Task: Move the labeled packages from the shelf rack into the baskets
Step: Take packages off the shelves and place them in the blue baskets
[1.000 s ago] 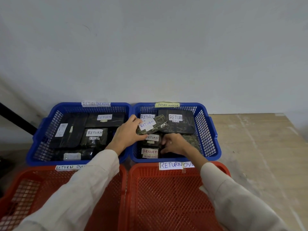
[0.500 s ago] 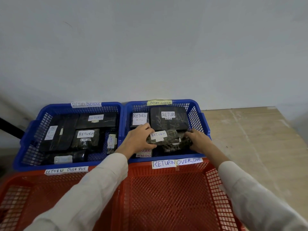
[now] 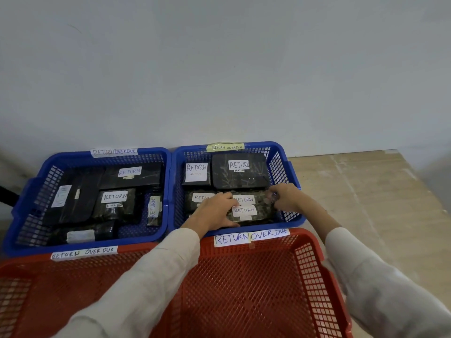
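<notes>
Lighting even, soft, w/ faint shadows only; bending slightly at edges (wide-angle); blurring a bit on labels.

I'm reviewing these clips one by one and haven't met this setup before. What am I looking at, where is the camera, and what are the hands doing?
There is no machine here: a person in pale long sleeves works bare-handed. The single picture comes from a camera on the person's head, looking forward and down.

By a grey wall sit two blue plastic mesh baskets, the left one and the right one, both holding dark wrapped packages with white RETURN labels. Nearer the camera are two red mesh baskets, which look empty.

The left hand and right hand grip opposite ends of a dark labeled package in the right blue basket. It seems to lie on another package.
</notes>
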